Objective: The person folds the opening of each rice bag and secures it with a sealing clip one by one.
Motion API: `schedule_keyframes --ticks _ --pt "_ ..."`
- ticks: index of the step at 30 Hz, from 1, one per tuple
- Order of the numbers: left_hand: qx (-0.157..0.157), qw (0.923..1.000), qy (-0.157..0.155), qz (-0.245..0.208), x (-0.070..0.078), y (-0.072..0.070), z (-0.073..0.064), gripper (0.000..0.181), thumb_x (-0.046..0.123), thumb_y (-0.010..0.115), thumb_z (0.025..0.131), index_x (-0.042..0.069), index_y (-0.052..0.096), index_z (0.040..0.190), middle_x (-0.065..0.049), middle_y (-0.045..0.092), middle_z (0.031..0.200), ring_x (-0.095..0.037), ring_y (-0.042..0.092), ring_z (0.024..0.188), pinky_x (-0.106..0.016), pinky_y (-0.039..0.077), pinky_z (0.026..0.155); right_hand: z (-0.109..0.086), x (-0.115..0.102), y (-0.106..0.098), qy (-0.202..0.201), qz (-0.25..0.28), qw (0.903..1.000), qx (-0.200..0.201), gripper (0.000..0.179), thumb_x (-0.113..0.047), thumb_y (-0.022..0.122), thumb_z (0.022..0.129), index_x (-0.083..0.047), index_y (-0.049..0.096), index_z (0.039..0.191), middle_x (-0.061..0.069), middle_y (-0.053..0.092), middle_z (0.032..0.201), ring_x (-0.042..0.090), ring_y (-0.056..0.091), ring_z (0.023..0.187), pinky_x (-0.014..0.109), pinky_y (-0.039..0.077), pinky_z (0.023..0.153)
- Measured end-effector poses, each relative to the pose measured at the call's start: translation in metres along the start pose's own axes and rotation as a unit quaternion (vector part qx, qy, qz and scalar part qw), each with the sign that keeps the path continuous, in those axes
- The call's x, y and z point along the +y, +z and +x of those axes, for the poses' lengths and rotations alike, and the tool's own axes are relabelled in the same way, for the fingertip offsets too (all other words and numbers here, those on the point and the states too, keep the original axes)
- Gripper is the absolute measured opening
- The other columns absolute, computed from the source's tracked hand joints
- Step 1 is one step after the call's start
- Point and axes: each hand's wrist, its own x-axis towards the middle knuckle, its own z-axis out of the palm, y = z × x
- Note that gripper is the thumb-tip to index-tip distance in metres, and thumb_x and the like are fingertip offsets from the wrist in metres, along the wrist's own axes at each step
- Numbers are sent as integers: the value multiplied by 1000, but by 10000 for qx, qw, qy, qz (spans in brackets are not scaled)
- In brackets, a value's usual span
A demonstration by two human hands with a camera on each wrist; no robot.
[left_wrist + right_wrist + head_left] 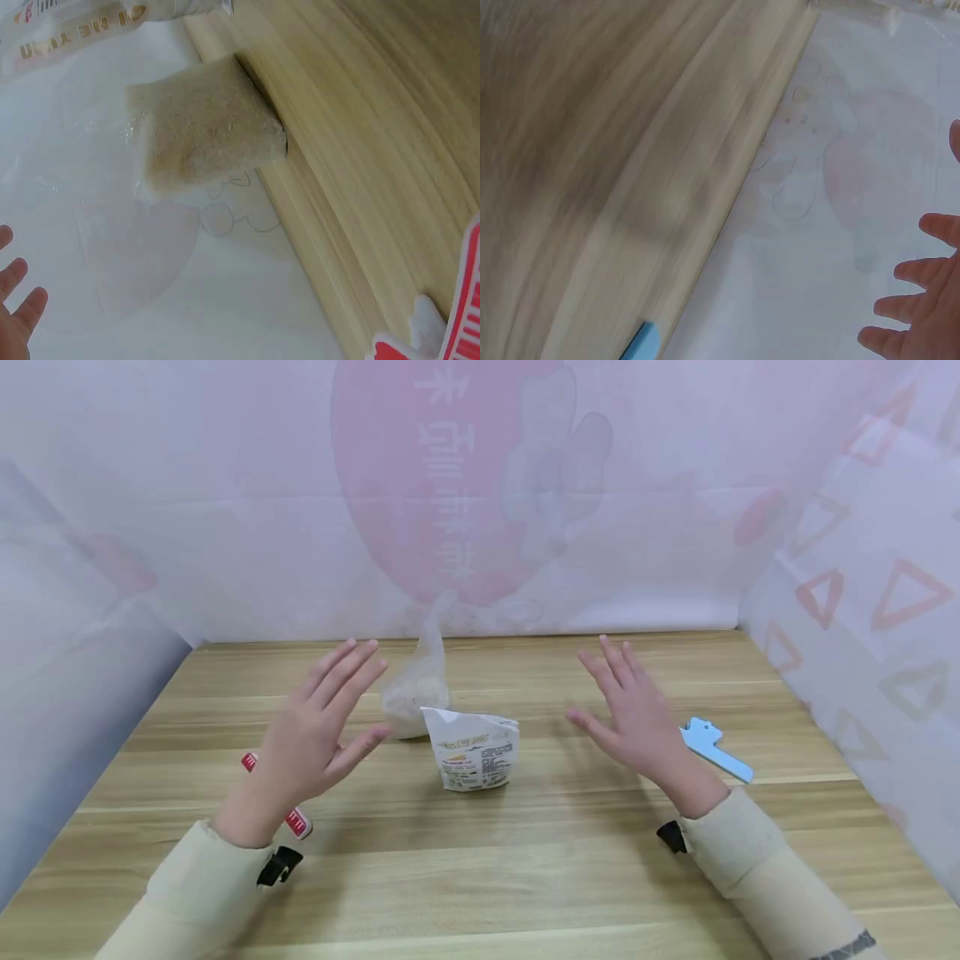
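Both hands hover over the wooden table, holding nothing. My left hand point(318, 727) has its fingers straight and thumb apart, to the left of a white printed packet point(477, 756) that stands upright. Behind that packet is a clear plastic bag point(417, 693) with pale grainy contents, its loose top rising; its filled part point(202, 124) shows large in the left wrist view. My right hand point(630, 714) is spread, right of the packet. Under the left wrist lies a red-and-white clip point(298, 823), partly hidden by the arm. A light blue clip point(716, 750) lies beside the right hand.
The wood-grain table point(480, 885) is enclosed by a white printed sheet point(262, 543) at the back and on both sides. Pink shapes and letters mark the back sheet. Black straps point(279, 866) sit at the sleeve cuffs.
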Motion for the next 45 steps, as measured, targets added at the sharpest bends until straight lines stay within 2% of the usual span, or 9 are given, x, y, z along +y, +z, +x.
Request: schedule_keyframes --ticks 4,10,16,22,24,32,36,41,45 --pt "-25 9996 119 -272 8 3 -1 63 50 44 103 -2 56 136 -19 54 143 -39 51 130 -25 27 121 -3 -8 1 49 389 9989 -254 78 -48 61 95 -15 27 157 14 15 167 46 11 152 73 29 109" --pt "-397 9963 27 -759 15 12 -8 61 49 46 102 1 54 139 -17 56 141 -31 52 127 -16 28 117 -8 -19 2 -41 915 9942 -570 81 -46 69 91 -20 30 157 8 11 168 44 9 152 74 26 110" --pt "-860 9916 -64 -966 20 18 -10 61 50 48 102 5 50 143 -13 56 141 -27 52 130 -19 28 119 -10 -27 5 -267 1102 9906 -766 79 -48 69 90 -21 33 155 8 15 167 44 13 152 72 28 111" --pt "-1433 9843 -344 -973 23 21 -12 60 50 57 98 8 52 141 -5 58 141 -20 52 131 -38 48 108 -10 -34 9 -454 1301 9862 -917 77 -42 70 91 -18 34 155 10 18 166 41 18 152 65 27 116" --pt "-1539 9816 -403 -1055 24 23 -12 58 46 63 95 10 53 140 -4 58 140 -20 52 131 -42 50 105 -10 -36 11 -509 1332 9852 -956 77 -42 70 91 -18 34 155 11 18 166 39 21 151 62 28 117" --pt "-1895 9720 -483 -1306 28 28 -12 57 32 77 86 13 54 135 -2 62 132 -21 55 126 -44 49 106 -10 -45 17 -641 1466 9795 -1223 75 -39 69 92 -18 34 155 9 23 165 37 25 150 60 26 119" --pt "-2002 9688 -551 -1355 28 30 -12 57 29 79 85 11 55 133 -3 62 130 -20 57 124 -43 50 105 -9 -49 20 -648 1619 9759 -1309 75 -41 68 92 -19 34 155 9 27 164 36 27 150 59 26 119" --pt "-2130 9612 -721 -1598 28 35 -10 54 29 80 84 12 56 130 -1 64 126 -15 60 115 -39 55 97 -8 -52 23 -475 1931 9682 -1517 75 -43 69 92 -19 35 154 6 28 164 34 29 149 59 28 118" --pt "-2220 9536 -862 -1842 27 39 -10 48 29 78 86 12 58 127 0 66 123 -13 62 109 -38 57 90 -6 -55 25 -372 2069 9643 -1610 70 -42 71 90 -15 44 149 10 40 157 34 36 146 58 31 117"
